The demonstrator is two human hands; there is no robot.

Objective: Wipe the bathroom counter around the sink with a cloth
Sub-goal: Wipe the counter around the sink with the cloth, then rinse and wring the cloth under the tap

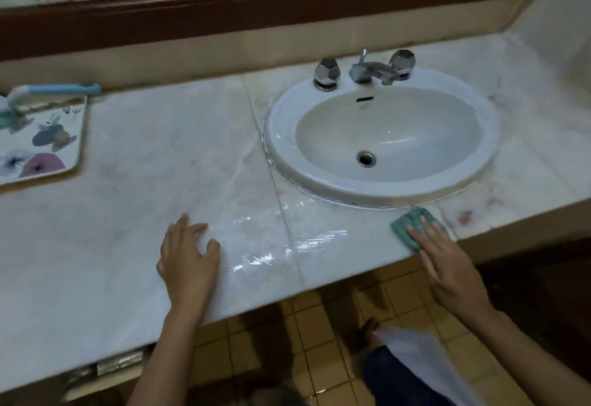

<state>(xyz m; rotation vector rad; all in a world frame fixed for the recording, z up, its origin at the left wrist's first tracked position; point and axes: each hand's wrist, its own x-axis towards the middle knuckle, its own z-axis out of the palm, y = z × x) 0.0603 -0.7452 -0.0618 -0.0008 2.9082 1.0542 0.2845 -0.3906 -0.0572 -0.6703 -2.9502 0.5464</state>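
A white oval sink is set into a pale marble counter. My right hand presses flat with straight fingers on a folded teal cloth at the counter's front edge, just below the sink's front right rim. My left hand rests on the counter left of the sink, fingers spread and slightly bent, holding nothing. A wet, shiny streak lies on the marble between my two hands.
A chrome faucet with two faceted knobs stands behind the basin. A floral tray with a blue-handled brush sits at the far left. A mirror with a brown frame runs along the back. Yellow floor tiles show below the counter.
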